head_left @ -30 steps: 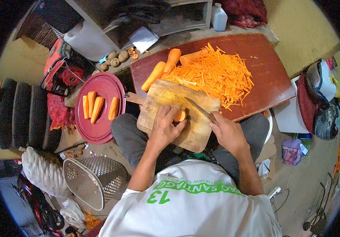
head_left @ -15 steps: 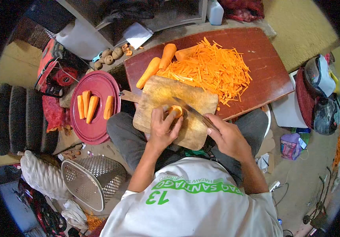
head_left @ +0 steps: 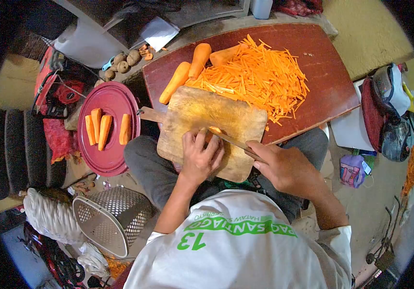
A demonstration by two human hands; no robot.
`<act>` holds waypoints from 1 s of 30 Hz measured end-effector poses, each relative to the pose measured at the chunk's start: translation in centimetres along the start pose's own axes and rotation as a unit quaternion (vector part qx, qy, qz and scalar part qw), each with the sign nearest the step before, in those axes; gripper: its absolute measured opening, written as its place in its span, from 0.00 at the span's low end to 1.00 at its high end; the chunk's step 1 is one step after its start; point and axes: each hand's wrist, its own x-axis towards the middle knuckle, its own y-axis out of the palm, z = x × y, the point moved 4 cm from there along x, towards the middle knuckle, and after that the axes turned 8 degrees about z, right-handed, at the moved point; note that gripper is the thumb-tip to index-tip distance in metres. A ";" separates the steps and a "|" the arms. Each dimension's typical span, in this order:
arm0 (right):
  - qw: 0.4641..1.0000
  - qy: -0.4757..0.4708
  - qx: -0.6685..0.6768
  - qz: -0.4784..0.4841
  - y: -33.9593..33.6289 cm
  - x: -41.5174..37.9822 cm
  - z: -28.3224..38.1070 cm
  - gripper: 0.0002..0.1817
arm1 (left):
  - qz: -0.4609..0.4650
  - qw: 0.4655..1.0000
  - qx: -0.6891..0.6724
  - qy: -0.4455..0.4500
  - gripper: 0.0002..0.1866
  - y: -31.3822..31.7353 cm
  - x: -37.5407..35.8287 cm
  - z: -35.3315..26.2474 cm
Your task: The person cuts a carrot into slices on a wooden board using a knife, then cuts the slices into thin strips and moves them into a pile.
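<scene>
A wooden cutting board (head_left: pixel 178 115) rests over my lap. My left hand (head_left: pixel 201 155) presses down on it, fingers curled over a carrot piece (head_left: pixel 215 129); only a small orange part of the piece shows beyond the fingertips. My right hand (head_left: pixel 284 166) grips the handle of a knife (head_left: pixel 235 141), whose blade points left and meets the carrot right by my left fingertips. Beyond the board, a heap of carrot sticks (head_left: pixel 264 79) is piled on the reddish-brown table (head_left: pixel 325 72). Peeled carrots (head_left: pixel 175 82) lie at the heap's left.
On my left stands a round red lid (head_left: pixel 105 166) with several carrot pieces (head_left: pixel 105 131) on it. A perforated basket (head_left: pixel 130 209) lies tipped below. Potatoes (head_left: pixel 133 57) sit near the table's left corner. A purple pouch (head_left: pixel 351 171) is on the floor at right.
The knife blade has come down and round, closer to my left fingertips. My left fingers now cover more of the carrot piece. The whole view has shifted slightly.
</scene>
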 end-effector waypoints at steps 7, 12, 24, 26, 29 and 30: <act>0.997 -0.037 -0.054 0.032 -1.0 1.0 -0.3 0.23 | -0.001 1.000 0.011 0.001 0.24 0.4 -0.4 -0.1; 0.995 -0.047 -0.066 0.050 -1.8 2.0 -0.4 0.18 | -0.012 1.000 0.006 0.003 0.25 0.8 -0.6 0.1; 0.994 -0.028 -0.024 0.100 -1.9 3.8 -1.3 0.18 | -0.034 0.999 0.002 0.007 0.24 0.9 -0.6 0.1; 0.995 -0.050 -0.009 0.090 -0.8 4.4 -2.6 0.18 | -0.015 1.000 -0.002 0.006 0.26 1.3 -1.2 0.2; 0.990 -0.097 -0.077 0.071 0.3 6.4 -2.3 0.19 | -0.002 1.000 -0.016 0.005 0.28 1.4 -1.2 0.3; 0.994 -0.078 -0.037 0.067 0.7 6.7 -3.1 0.20 | 0.000 1.000 -0.021 0.005 0.28 1.3 -1.2 0.3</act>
